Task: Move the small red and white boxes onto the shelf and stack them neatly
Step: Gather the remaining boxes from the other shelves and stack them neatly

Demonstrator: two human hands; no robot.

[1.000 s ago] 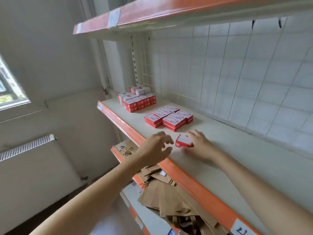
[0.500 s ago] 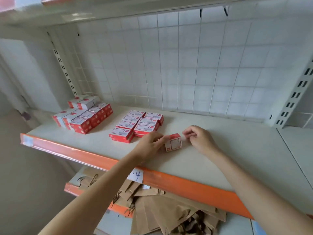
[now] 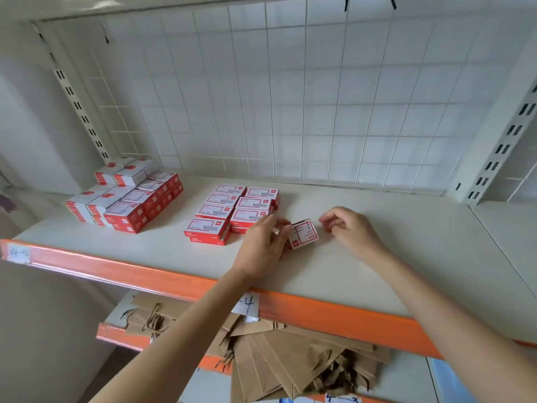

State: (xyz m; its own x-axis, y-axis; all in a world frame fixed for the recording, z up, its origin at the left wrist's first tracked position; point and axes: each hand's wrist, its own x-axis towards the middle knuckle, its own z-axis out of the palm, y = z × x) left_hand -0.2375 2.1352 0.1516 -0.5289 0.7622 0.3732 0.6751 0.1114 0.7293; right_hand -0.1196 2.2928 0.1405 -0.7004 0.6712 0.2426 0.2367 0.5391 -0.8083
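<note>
Nearest, on the lower level, a heap of brown paper bags (image 3: 293, 356) lies under the orange front edge of the shelf (image 3: 377, 274). Just past that edge, the left hand (image 3: 263, 245) pinches the loose red and white box (image 3: 302, 234), which half a second ago stood more squarely between both hands and is now tipped up on one edge, label facing the camera. The right hand (image 3: 347, 228) has let go: it hovers just beside the box, fingers loosely curled and holding nothing. So the box has passed to the left hand, probably to join the flat group of boxes (image 3: 232, 210) touching that hand's knuckles. Further back and to the left, the taller pile of boxes (image 3: 125, 196) sits unchanged by the wire grid (image 3: 290, 97).
</note>
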